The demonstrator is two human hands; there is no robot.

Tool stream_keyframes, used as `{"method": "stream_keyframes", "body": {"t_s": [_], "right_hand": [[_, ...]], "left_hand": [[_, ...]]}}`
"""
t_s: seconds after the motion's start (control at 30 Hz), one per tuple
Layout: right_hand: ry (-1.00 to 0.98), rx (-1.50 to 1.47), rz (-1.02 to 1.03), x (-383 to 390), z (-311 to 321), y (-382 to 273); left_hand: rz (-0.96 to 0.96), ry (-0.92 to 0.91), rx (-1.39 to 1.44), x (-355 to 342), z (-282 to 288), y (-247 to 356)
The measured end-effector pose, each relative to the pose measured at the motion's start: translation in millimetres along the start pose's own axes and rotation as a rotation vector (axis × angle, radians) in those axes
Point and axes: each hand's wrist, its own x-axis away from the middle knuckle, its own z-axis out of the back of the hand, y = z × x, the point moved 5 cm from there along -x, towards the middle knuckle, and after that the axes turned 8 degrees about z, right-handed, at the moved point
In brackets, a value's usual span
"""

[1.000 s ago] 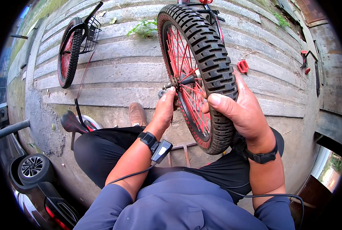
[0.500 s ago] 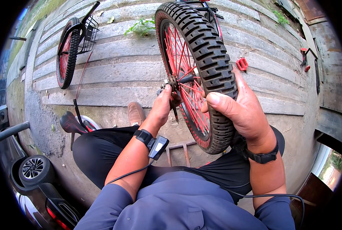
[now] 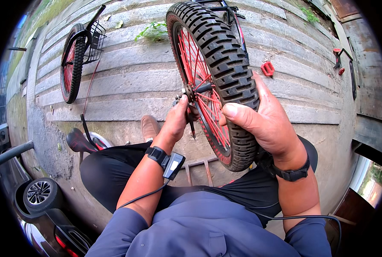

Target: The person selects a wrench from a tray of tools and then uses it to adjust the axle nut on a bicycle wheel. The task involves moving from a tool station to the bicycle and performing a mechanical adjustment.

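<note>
A bicycle wheel (image 3: 231, 73) with a chunky black tyre, red rim and red spokes stands tilted in front of me. My right hand (image 3: 270, 124) is closed around the tyre's near right side, thumb across the tread and fingers partly hidden behind it. At the hub, my left hand (image 3: 176, 120) is closed on the axle end (image 3: 184, 91), its thumb tip against the metal hardware there. Its other fingers are mostly out of sight. Below that hand hangs a narrow dark pointed part (image 3: 192, 127). Part of a bicycle frame (image 3: 241, 36) shows beyond the wheel.
Another red-spoked wheel (image 3: 72, 64) with a fork and black basket (image 3: 96, 43) lies at the far left. A saddle (image 3: 79, 140) is by my left knee. A red pedal (image 3: 267, 68) lies on the slabs; a crank piece (image 3: 338, 60) lies farther right. A car (image 3: 54, 222) stands lower left.
The wheel and both hands have shifted slightly left in the picture, and the surroundings have shifted a little too. Both grips look the same.
</note>
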Motion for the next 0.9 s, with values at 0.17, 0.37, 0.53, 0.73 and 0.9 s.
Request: {"method": "stream_keyframes", "body": {"t_s": [0.17, 0.37, 0.53, 0.73, 0.9], "right_hand": [[0.004, 0.021, -0.003, -0.1, -0.3, 0.1], [0.021, 0.019, -0.001, 0.7, 1.9, 3.1], [0.011, -0.009, -0.002, 0.5, 0.3, 1.4], [0.012, -0.009, 0.005, -0.8, -0.6, 3.3], [0.006, 0.016, 0.016, -0.7, -0.3, 1.4]], "left_hand": [[-0.008, 0.028, 0.014, 4.6, -4.1, -0.1], [-0.043, 0.054, -0.016, 8.3, -10.4, 2.7], [-0.097, 0.152, -0.117, 17.2, -17.5, 12.1], [-0.058, 0.203, -0.053, 21.2, -20.8, 14.2], [-0.053, 0.235, -0.004, 24.9, -27.2, 16.3]]}}
